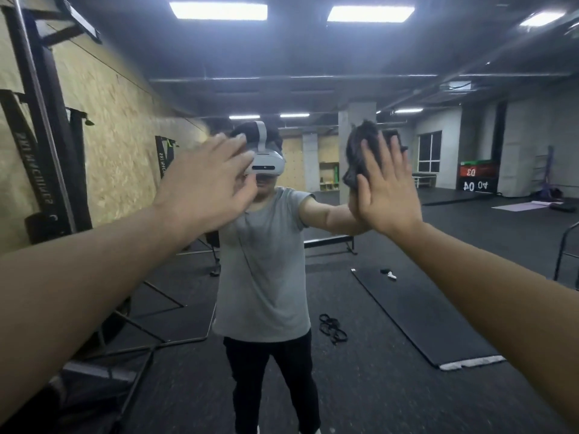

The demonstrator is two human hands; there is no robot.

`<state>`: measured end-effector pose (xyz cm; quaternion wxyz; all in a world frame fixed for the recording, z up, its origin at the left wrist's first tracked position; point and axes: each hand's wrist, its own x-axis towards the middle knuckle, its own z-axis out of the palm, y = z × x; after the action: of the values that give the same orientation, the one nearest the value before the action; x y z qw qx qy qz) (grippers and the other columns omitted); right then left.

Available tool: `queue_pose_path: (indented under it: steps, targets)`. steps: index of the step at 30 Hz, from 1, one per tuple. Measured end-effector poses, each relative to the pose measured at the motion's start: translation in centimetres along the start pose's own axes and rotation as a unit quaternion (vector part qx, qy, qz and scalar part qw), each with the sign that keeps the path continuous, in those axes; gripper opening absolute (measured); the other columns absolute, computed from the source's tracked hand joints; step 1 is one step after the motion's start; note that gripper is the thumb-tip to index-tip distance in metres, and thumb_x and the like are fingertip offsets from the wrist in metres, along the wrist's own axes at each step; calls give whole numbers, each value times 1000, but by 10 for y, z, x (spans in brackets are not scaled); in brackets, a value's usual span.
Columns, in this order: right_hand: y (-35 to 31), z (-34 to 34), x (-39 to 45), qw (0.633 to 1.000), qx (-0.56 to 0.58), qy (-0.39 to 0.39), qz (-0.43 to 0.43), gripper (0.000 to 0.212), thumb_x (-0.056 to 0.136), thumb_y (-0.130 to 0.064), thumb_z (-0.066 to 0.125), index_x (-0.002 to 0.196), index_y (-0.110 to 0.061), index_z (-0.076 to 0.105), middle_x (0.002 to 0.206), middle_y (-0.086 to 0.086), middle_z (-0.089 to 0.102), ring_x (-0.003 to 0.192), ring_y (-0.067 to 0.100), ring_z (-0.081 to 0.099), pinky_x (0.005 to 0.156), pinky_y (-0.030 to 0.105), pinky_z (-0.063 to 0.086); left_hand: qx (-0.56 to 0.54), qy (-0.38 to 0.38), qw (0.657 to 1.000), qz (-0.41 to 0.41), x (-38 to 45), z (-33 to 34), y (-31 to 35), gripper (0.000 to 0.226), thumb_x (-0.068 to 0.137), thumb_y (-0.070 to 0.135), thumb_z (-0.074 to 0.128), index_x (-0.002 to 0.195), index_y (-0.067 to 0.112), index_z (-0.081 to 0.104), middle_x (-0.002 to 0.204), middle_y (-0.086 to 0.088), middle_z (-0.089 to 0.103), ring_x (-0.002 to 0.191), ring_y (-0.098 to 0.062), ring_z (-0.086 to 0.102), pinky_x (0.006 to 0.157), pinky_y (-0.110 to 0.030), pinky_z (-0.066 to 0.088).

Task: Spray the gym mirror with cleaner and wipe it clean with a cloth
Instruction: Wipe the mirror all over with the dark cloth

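The gym mirror (360, 292) fills the view ahead and reflects me and the room. My right hand (387, 189) is raised with straight fingers, pressing a dark crumpled cloth (360, 151) flat against the glass at head height. The cloth sticks out above and to the left of my fingers. My left hand (208, 180) is lifted at the same height, fingers spread and relaxed, holding nothing; whether it touches the glass I cannot tell. No spray bottle shows in view.
A chipboard wall (119, 136) with black rack posts (47, 120) runs along the left. Reflected in the mirror are a black floor mat (423, 317), a dark resistance band (332, 328) on the floor, a low bench (329, 242) and a plyo box (477, 177).
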<state>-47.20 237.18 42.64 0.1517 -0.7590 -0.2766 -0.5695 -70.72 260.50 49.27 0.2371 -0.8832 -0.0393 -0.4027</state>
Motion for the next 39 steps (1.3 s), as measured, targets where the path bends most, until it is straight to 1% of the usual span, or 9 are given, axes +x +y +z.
queue_pose_path:
  steps: [4,9,17,22,25,30,35,37,39]
  targets:
    - [42,-10,8,990,38,2,139,63,107,-36,24,164,-18,7,171,14,3,158,33,-2,128,48,-1,22,8,999,-29,24,-10,5,73,93,47,18,156,13,30,167,-9,22,153,-32,20,119,-58,26]
    - [-2,-12,31,963,88,29,252,67,103,-35,26,164,-11,12,169,22,7,156,43,3,126,58,3,-15,1,997,-69,32,-7,-9,63,102,41,32,159,13,27,170,-4,15,154,-23,19,120,-47,30]
    - [-161,2,45,993,51,17,-108,62,103,-35,29,160,-12,31,169,18,14,157,40,7,126,57,8,-28,-11,997,-70,32,-2,-13,66,104,47,23,162,16,19,171,2,9,157,-15,8,123,-36,19]
    - [-120,-1,52,979,6,-1,-204,59,105,-39,30,160,-17,31,169,13,18,157,33,10,128,52,9,-24,-2,997,-73,31,0,-14,68,102,50,20,160,16,26,171,2,12,156,-16,13,120,-41,28]
    - [-65,-8,58,991,4,19,-135,59,106,-40,26,160,-18,27,169,12,16,157,31,7,127,53,9,-15,-9,997,-72,31,2,-12,69,101,51,19,160,14,27,170,0,14,156,-18,13,119,-42,30]
    - [19,-21,57,993,33,22,114,63,105,-38,27,164,-18,17,171,16,8,157,39,4,127,54,6,-9,-15,998,-68,33,1,-13,75,99,55,13,160,13,26,170,-3,15,155,-20,17,118,-44,35]
    - [-13,-26,83,955,92,34,281,66,105,-34,29,165,-16,9,170,19,1,157,40,-2,126,56,0,-18,-20,997,-70,34,2,-14,89,89,60,1,160,13,26,170,-2,14,156,-19,15,120,-45,33]
    - [-46,-27,94,955,97,55,276,66,104,-32,30,164,-13,12,170,18,4,157,39,0,126,56,0,-17,-21,997,-68,34,0,-15,87,89,59,3,161,14,24,171,-2,12,156,-19,13,121,-43,31]
    - [-84,-27,100,978,76,79,175,66,101,-32,34,163,-12,20,170,17,12,157,38,7,127,55,1,-18,-25,997,-70,34,-1,-15,81,94,58,8,162,16,21,171,-1,9,157,-18,11,121,-40,27]
